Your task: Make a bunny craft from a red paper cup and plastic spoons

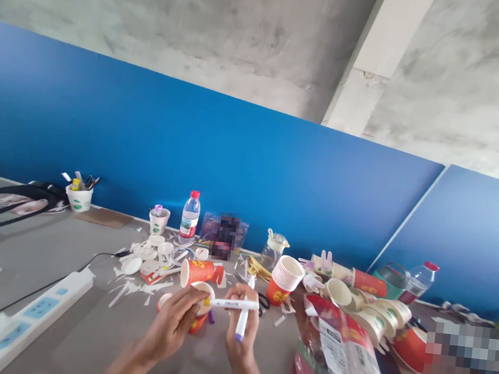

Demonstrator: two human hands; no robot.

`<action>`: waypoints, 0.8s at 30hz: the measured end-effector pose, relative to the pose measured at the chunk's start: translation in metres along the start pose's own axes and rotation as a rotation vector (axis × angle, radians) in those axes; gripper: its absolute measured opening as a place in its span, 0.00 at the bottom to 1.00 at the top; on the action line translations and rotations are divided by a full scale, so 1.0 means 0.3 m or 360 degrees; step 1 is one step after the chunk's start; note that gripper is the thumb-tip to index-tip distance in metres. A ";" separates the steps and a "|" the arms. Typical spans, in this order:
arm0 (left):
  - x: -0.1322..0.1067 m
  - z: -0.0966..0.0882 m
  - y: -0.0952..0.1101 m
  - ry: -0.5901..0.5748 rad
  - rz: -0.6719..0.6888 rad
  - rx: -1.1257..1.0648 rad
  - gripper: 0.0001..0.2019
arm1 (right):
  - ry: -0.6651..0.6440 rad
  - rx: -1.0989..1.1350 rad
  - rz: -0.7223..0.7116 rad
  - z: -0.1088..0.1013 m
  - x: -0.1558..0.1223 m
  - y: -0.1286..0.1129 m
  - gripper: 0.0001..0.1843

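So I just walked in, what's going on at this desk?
A person's left hand has its fingers at the yellow end of a white marker, which crosses in front of the right hand. The right hand holds a purple-ended marker. Beyond them on the gray desk, a red paper cup lies on its side, with white paper scraps to its left and a stack of red cups to its right.

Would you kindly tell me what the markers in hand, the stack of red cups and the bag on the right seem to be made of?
Markers: probably hard plastic, from their smooth, slightly shiny white barrels.
Stack of red cups: likely satin paper, given the pale rims and printed walls.
Bag: apparently glossy plastic film, see-through in parts and creased.
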State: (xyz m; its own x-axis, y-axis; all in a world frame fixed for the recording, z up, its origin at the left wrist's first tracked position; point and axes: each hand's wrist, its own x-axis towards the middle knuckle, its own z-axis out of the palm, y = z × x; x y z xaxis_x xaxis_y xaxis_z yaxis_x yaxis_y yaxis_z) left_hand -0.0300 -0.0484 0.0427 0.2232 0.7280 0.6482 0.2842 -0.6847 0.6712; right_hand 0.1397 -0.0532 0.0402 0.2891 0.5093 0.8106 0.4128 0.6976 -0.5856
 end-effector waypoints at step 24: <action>0.050 -0.027 -0.133 0.0795 -0.0874 -0.0296 0.28 | -0.0987 -0.1037 -0.0245 0.011 -0.082 0.191 0.24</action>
State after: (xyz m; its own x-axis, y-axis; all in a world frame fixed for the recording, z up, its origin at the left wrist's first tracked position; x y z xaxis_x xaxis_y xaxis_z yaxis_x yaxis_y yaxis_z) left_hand -0.0455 -0.0105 0.0286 -0.3657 0.8937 0.2601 0.0613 -0.2557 0.9648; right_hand 0.1533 -0.0242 -0.0133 -0.2478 0.7452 0.6191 0.8690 0.4534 -0.1980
